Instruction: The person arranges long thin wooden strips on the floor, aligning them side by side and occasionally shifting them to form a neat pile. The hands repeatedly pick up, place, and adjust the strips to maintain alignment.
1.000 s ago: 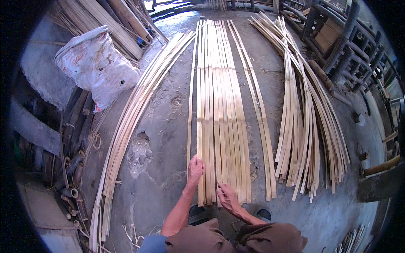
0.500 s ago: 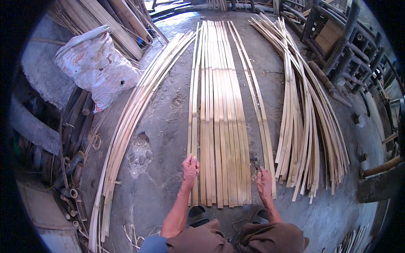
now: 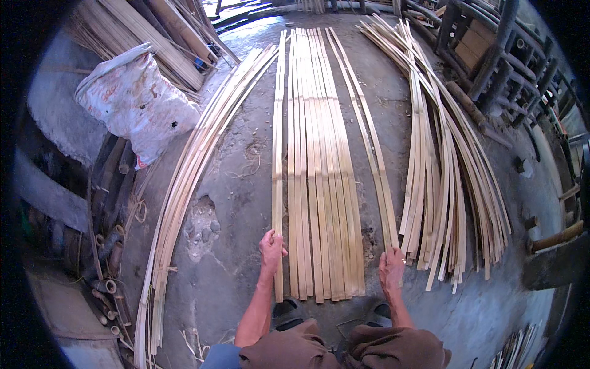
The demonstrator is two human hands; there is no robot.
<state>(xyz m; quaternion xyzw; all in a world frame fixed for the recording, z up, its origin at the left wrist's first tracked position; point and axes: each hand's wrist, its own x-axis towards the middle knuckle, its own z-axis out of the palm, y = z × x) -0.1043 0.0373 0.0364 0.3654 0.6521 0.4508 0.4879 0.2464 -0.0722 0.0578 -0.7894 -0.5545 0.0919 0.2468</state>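
"Where are your hands?"
"Your left hand [image 3: 271, 251] is curled around the left strips [image 3: 278, 154]. Your right hand [image 3: 391, 269] curls on the right strips [image 3: 385, 203]. The middle strips [image 3: 326, 215] lie between."

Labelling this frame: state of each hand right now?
Left hand: curled at the left strips; grip unclear.
Right hand: over the right strips' near ends; grip unclear.
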